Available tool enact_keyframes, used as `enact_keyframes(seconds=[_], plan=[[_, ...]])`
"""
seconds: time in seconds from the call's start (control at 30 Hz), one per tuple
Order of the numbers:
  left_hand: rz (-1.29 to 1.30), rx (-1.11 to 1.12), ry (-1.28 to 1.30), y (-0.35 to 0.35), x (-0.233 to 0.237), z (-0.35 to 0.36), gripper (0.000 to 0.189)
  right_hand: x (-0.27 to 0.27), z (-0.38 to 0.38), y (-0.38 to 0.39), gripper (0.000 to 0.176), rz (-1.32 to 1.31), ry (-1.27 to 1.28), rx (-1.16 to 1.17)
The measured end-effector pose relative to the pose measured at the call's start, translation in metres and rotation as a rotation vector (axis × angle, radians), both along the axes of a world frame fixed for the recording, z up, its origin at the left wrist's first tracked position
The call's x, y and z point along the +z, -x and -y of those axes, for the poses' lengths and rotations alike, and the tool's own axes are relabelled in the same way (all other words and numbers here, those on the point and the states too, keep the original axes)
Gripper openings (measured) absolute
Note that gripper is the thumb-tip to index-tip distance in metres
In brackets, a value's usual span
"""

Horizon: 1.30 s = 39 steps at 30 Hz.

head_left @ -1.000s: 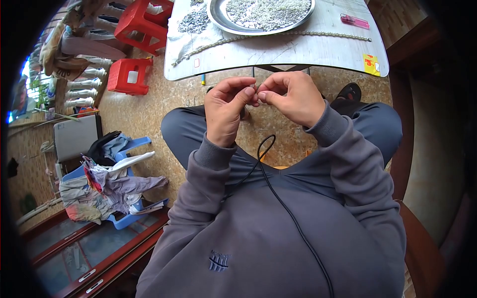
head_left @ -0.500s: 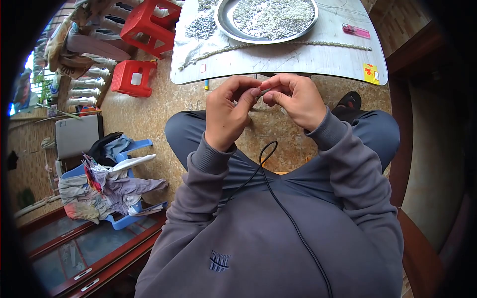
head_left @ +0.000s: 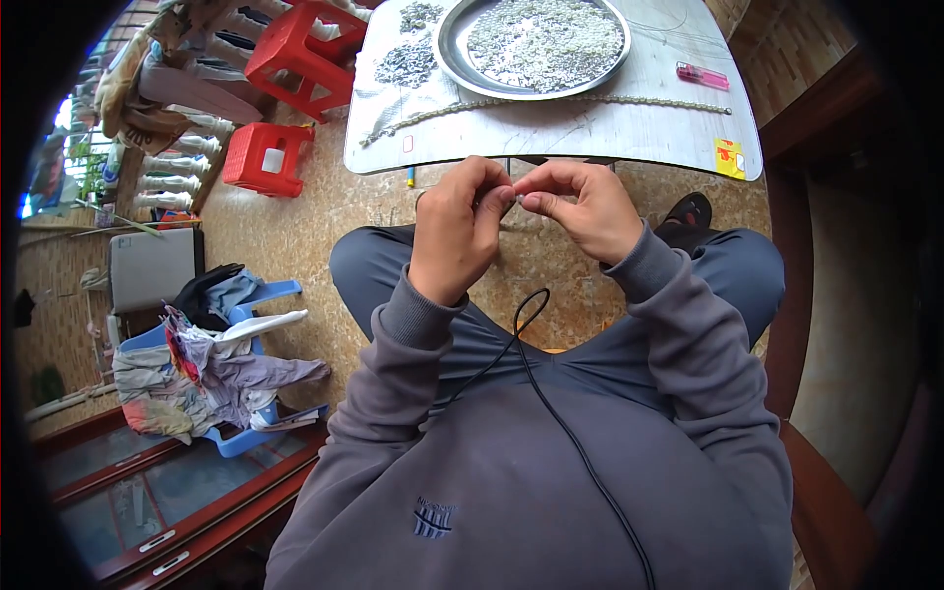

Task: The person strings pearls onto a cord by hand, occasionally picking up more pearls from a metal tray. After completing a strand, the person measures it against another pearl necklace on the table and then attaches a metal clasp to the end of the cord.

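Observation:
My left hand [head_left: 457, 228] and my right hand [head_left: 585, 208] meet fingertip to fingertip just in front of the table's near edge. Each is closed in a pinch. Between the fingertips is a tiny pale thing, perhaps a bead [head_left: 520, 198], too small to make out. Beyond them on the white table [head_left: 551, 135] stands a round metal tray [head_left: 447, 61] heaped with small pale beads [head_left: 546, 44]. A long string of beads [head_left: 649, 101] lies across the table in front of the tray.
Small grey pieces [head_left: 405, 64] lie left of the tray. A pink lighter [head_left: 702, 77] and a yellow sticker [head_left: 729, 157] are at the table's right. Red stools [head_left: 264, 160] stand at left, near a blue chair [head_left: 236, 442] with clothes. A black cable [head_left: 570, 423] crosses my lap.
The fingertips of both hands have shifted slightly, and a small pale thing now shows between them. The table sits slightly lower in the view.

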<state>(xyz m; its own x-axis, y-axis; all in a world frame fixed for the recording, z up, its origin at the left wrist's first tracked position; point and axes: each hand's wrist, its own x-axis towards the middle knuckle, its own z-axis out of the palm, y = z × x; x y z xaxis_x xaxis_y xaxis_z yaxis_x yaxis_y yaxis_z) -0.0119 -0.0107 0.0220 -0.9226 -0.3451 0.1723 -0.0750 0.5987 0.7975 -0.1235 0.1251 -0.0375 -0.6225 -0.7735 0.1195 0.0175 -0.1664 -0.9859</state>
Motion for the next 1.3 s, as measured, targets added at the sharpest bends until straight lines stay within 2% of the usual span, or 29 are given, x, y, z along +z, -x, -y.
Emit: enact_keyframes(seconds=[0.1, 0.13, 0.27, 0.47, 0.63, 0.77, 0.83, 0.87, 0.93, 0.97, 1.1, 1.3], plan=[[-0.078, -0.032, 0.126, 0.003, 0.002, -0.002, 0.007, -0.003, 0.002, 0.003, 0.012, -0.38, 0.069, -0.133], [-0.079, -0.028, 0.127, 0.003, 0.003, -0.002, 0.007, -0.001, 0.002, 0.003, 0.012, -0.38, 0.071, -0.129], [-0.079, -0.01, 0.029, 0.004, 0.005, -0.003, 0.007, 0.013, -0.005, 0.003, 0.011, -0.046, -0.035, 0.001], [-0.102, -0.018, 0.013, 0.008, 0.002, -0.002, 0.007, 0.008, -0.004, 0.0, 0.009, 0.043, -0.016, 0.022], [-0.05, 0.0, -0.061, 0.018, 0.007, 0.003, 0.004, 0.011, -0.005, -0.002, 0.007, 0.122, 0.0, -0.081], [-0.173, 0.004, 0.119, 0.048, 0.014, 0.031, 0.006, 0.003, -0.002, 0.001, 0.005, 0.206, 0.03, -0.148], [-0.158, 0.055, 0.353, 0.072, 0.015, 0.061, 0.015, 0.001, -0.003, 0.002, 0.005, 0.199, 0.022, -0.157], [-0.162, 0.052, 0.354, 0.086, 0.011, 0.079, 0.015, 0.0, -0.003, 0.001, 0.005, 0.199, 0.012, -0.16], [0.032, -0.012, 0.701, 0.108, 0.004, 0.106, 0.019, 0.0, -0.001, 0.002, 0.005, 0.2, -0.004, -0.162], [0.028, -0.014, 0.704, 0.112, 0.004, 0.107, 0.019, 0.002, 0.001, 0.003, 0.005, 0.197, 0.0, -0.165], [-0.016, -0.188, 1.051, 0.126, -0.005, 0.108, 0.022, 0.006, 0.002, 0.005, 0.004, 0.21, -0.016, -0.175], [-0.022, -0.107, 1.092, 0.125, -0.037, 0.112, 0.019, 0.005, -0.002, 0.009, 0.005, 0.188, -0.075, -0.146]])
